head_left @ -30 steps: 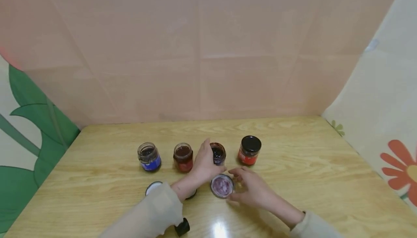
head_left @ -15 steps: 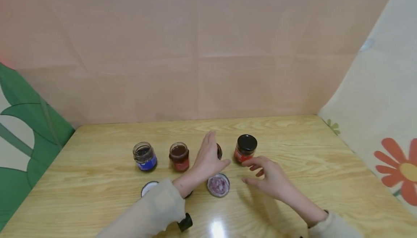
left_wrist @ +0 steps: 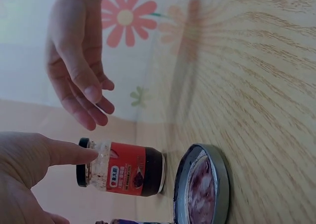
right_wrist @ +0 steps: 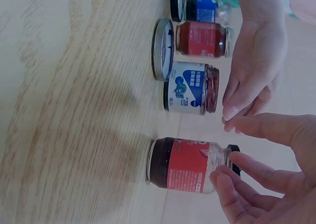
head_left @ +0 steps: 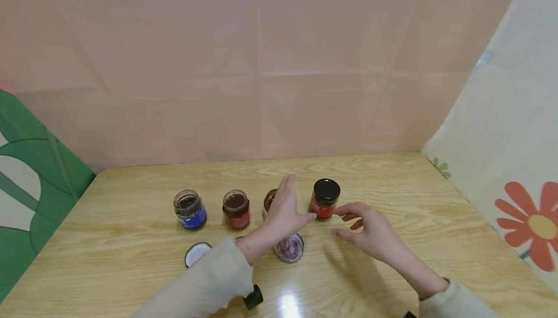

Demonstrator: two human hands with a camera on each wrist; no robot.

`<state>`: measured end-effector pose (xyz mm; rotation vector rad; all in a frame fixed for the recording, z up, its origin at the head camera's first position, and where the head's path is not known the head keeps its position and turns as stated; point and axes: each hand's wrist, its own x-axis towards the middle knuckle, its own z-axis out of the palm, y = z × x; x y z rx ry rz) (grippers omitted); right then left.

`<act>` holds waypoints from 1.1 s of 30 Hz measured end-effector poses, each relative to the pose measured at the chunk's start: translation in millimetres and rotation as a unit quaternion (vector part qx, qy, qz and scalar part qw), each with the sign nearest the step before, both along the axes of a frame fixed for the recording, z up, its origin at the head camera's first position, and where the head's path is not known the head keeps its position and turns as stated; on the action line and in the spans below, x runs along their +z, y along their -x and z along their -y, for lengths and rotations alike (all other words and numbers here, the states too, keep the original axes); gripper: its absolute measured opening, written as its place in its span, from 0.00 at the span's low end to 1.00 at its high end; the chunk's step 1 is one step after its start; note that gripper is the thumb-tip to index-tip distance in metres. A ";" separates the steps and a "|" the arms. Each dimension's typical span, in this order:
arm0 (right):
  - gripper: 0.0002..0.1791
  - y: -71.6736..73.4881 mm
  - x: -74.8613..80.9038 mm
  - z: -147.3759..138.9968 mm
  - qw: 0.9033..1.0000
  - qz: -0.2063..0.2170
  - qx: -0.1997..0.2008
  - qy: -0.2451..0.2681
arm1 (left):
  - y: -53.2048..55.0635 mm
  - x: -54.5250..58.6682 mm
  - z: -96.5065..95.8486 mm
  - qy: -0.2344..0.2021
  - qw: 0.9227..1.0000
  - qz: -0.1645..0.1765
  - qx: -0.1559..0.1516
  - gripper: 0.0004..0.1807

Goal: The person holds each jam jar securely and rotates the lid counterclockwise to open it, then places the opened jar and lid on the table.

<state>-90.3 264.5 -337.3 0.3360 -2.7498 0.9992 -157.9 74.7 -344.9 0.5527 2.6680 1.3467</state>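
Observation:
A red-labelled jar (head_left: 324,199) with a black lid stands upright, its lid on. My left hand (head_left: 285,214) is just left of it, fingers straight and thumb out, holding nothing. On the jar's right, my right hand (head_left: 372,233) hovers with loosely bent fingers and nothing in them. In the right wrist view its fingertips overlap the jar's neck. Behind my left hand, mostly hidden in the head view, stands an uncapped jar with a blueberry label (right_wrist: 190,88). A stained lid (head_left: 289,249) lies upturned in front of it.
Further left stand two more uncapped jars, one red-labelled (head_left: 237,209) and one blue-labelled (head_left: 190,209). A white-lined lid (head_left: 197,253) lies before them, partly under my left sleeve. The wooden table (head_left: 109,240) meets a hanging cloth (head_left: 261,66) at the back.
Both hands have moved right, away from the uncapped jar and its upturned lid, to either side of the capped jar. The view has shifted slightly.

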 end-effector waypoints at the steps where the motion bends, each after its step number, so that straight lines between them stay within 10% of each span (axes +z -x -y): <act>1: 0.18 -0.3 0.4 -0.8 1.000 -0.001 -0.001 0.000 | -0.2 -0.6 -1.3 -0.003 1.000 -0.006 0.001 0.52; 33: 0.14 -1.2 3.5 -15.6 0.998 0.018 -0.058 0.002 | 12.7 -45.8 -52.9 -0.099 0.995 -0.004 0.020 0.38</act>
